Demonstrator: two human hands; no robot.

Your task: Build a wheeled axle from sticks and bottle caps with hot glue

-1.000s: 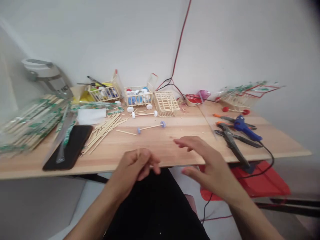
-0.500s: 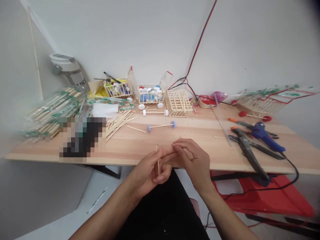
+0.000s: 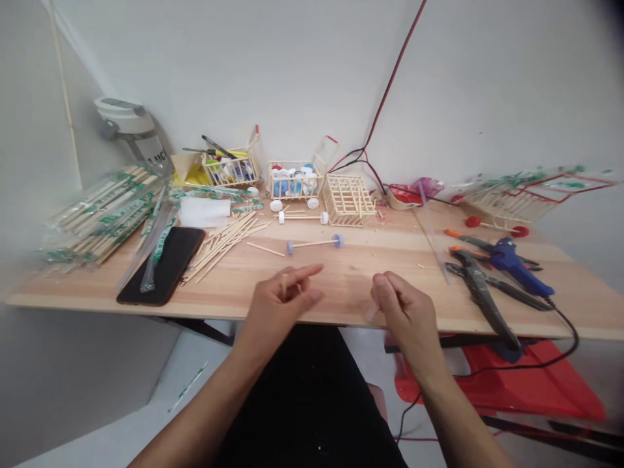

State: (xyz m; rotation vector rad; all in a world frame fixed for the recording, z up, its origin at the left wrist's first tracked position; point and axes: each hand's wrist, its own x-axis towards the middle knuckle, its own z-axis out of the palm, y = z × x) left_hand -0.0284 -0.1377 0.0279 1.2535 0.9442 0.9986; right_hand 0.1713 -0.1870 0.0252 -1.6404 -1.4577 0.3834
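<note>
Hands parted, left hand (image 3: 277, 302) with fingers loosely apart, right hand (image 3: 402, 305) with fingertips pressed together, any hold unclear. Wheeled axle (image 3: 314, 244) lay unattached near the stick cage (image 3: 348, 201).

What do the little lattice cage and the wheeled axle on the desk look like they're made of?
The lattice cage looks like bare, unpainted pale wood: thin glued sticks showing no gloss. The wheeled axle seems a plain wooden stick with smooth blue plastic wheels, probably bottle caps, though they're too small to be sure.

Left hand (image 3: 280, 302) loose, right hand (image 3: 404, 312) maybe pinching, over tabletop (image 3: 370, 273)
</note>
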